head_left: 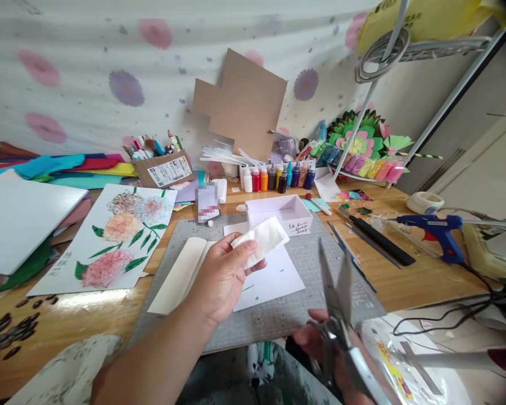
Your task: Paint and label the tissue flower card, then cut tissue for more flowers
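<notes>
My left hand (225,273) pinches a folded white piece of paper or tissue (263,239) between thumb and fingers, above the grey cutting mat (177,236). At the mat's front right edge, my right hand (316,337) grips a pair of large metal scissors (335,298), whose blades point upward and stand apart. The scissors are clear of the white piece. Beneath my left hand lie a white sheet (278,281) with small green marks and a cream folded paper (179,275). Behind the held piece stands an open white box (278,211) with handwriting on its side.
A flower painting (122,236) lies at left, with dark pebble-like pieces (19,332) nearer me. Paint bottles (278,179) line the back. On the right are a blue glue gun (436,230) with its cord, a black-handled tool (379,239) and thin brushes (354,261).
</notes>
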The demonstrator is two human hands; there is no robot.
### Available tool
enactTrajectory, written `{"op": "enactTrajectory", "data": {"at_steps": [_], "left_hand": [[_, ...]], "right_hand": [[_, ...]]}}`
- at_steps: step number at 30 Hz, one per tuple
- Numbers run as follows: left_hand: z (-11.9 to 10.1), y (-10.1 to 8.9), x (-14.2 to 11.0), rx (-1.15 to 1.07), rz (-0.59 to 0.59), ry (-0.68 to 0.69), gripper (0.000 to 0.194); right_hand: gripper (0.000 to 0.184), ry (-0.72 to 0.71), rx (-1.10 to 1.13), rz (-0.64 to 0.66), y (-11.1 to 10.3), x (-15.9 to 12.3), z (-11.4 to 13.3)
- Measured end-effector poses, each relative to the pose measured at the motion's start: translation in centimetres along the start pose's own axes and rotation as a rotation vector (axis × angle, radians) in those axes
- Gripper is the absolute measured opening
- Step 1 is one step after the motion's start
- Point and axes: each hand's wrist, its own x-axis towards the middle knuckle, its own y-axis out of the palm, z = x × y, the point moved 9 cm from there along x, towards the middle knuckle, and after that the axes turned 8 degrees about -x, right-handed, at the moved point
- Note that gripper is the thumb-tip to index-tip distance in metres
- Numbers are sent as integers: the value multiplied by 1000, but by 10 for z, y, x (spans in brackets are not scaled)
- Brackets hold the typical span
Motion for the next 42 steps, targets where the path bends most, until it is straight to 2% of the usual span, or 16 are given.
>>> {"op": "enactTrajectory", "data": {"at_steps": [3,5,8,11,17,22,28,35,39,42], "left_hand": [[3,2,-8,-15,18,-11,19],[6,5,-12,-24,39,-13,15],[10,12,-17,-40,46,-16,12],[14,19,-22,-74,48,-32,12],[18,20,-28,82,4,46,15],[25,21,-31,222,30,74,18],[31,21,-33,356,47,94,22],[34,20,-33,376,48,86,22],[36,18,-34,283,17,49,16],[33,17,-34,142,-30,21,20]], "right_hand": [[84,-7,-53,228,19,2,-15],[90,-31,-111,328,24,-1,-20],[85,-108,-202,345,22,-6,-14],[80,-191,-244,373,26,-14,3],[66,-312,-303,230,15,-20,33],[65,-424,-375,186,11,-22,40],[76,-299,-379,223,14,-16,28],[80,-258,-365,210,15,-14,30],[80,-225,-352,217,16,-13,31],[77,-211,-345,220,12,-14,31]]}}
